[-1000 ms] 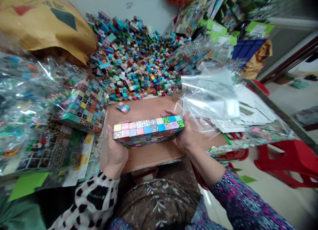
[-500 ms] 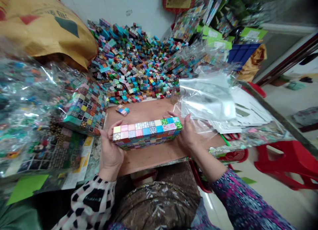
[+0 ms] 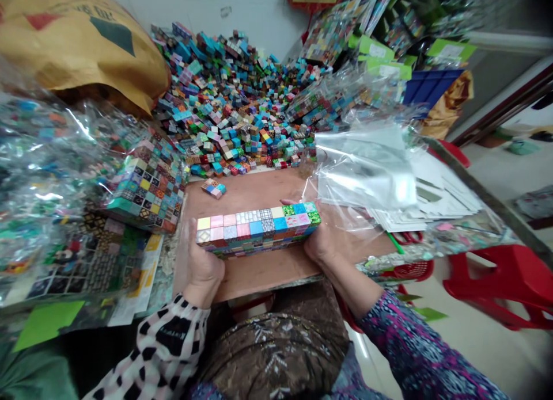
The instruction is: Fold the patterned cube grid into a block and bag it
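Note:
A long block of small patterned cubes [image 3: 259, 230], set in tight rows, lies level just over the brown board [image 3: 254, 279]. My left hand [image 3: 203, 267] grips its left end, the thumb up along the end face. Around the lower right corner is my right hand [image 3: 317, 242], with a fingertip showing behind the block's far edge. The fingers beneath and behind the block are mostly hidden. A small piece of a few joined cubes [image 3: 213, 187] rests on the board beyond the block.
Behind the board rises a heap of loose cubes [image 3: 242, 112]. Clear plastic bags [image 3: 367, 164] lie over white sheets [image 3: 449, 198] at right. Bagged cube blocks [image 3: 147, 187] and a yellow sack [image 3: 103, 54] stand at left. A red stool [image 3: 496, 279] is on the floor at right.
My right hand has shifted down and left, from the block's right end to its lower right corner. My left wrist has moved slightly right. The block has barely moved.

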`<action>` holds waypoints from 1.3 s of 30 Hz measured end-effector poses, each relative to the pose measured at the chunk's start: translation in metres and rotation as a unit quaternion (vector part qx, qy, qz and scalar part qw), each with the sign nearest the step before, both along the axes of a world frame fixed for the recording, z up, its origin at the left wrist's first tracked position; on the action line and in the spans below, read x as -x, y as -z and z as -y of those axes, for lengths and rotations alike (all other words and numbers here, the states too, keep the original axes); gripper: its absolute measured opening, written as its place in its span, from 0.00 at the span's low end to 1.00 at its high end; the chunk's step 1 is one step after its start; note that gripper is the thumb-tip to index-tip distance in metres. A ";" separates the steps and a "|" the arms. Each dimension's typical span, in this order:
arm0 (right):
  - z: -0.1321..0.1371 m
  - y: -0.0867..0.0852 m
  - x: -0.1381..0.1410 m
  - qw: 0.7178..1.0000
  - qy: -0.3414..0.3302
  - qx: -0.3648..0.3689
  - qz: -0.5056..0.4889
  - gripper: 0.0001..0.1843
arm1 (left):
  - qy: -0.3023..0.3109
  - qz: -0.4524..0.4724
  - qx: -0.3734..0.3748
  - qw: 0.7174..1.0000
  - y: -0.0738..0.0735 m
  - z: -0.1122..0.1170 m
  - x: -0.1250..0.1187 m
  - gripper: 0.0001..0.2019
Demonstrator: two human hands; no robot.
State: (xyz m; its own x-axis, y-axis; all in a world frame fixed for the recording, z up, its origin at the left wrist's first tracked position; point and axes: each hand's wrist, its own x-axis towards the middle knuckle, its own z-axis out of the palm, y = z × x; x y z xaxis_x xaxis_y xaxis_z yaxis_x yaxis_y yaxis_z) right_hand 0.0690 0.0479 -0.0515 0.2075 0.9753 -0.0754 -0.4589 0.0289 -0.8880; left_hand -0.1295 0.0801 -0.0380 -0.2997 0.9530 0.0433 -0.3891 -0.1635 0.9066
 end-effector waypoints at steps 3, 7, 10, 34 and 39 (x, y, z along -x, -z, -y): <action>0.001 0.001 0.002 1.000 0.006 -0.008 -0.001 0.39 | -0.014 0.028 -0.067 0.997 0.001 0.000 -0.002 0.24; 0.002 0.001 -0.001 1.000 -0.003 -0.009 0.004 0.37 | -0.001 0.033 -0.085 0.996 0.001 0.001 -0.001 0.21; 0.001 -0.001 -0.009 0.999 -0.037 0.007 0.013 0.40 | 0.067 0.027 -0.004 0.997 0.001 0.001 0.009 0.24; -0.004 -0.034 -0.005 0.997 -0.072 -0.027 0.010 0.37 | 0.150 -0.016 0.031 0.988 -0.020 0.000 0.015 0.32; -0.006 -0.035 -0.013 0.994 -0.106 -0.037 0.018 0.39 | 0.168 -0.016 0.051 0.984 -0.027 0.002 0.017 0.34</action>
